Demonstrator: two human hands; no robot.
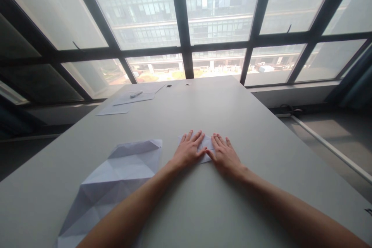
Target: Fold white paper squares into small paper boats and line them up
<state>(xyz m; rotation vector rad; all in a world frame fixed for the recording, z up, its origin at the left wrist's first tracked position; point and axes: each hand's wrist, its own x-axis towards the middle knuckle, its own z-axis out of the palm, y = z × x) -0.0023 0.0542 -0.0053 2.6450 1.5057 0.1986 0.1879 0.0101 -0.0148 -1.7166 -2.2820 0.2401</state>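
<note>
A small folded sheet of white paper (205,144) lies on the white table, mostly covered by my two hands. My left hand (190,148) rests flat on its left part, fingers stretched out and pointing away from me. On its right part lies my right hand (225,153), also flat with the fingers extended. The thumbs meet or nearly meet over the middle of the paper. To the left, partly under my left forearm, is a large creased sheet of paper (116,174) with many fold lines.
At the table's far left lie several flat white sheets (122,102) with a pen-like object (136,94) on top. Two round holes (169,85) show near the far edge of the table (247,124). Beyond it stands a large window with dark frames (186,62).
</note>
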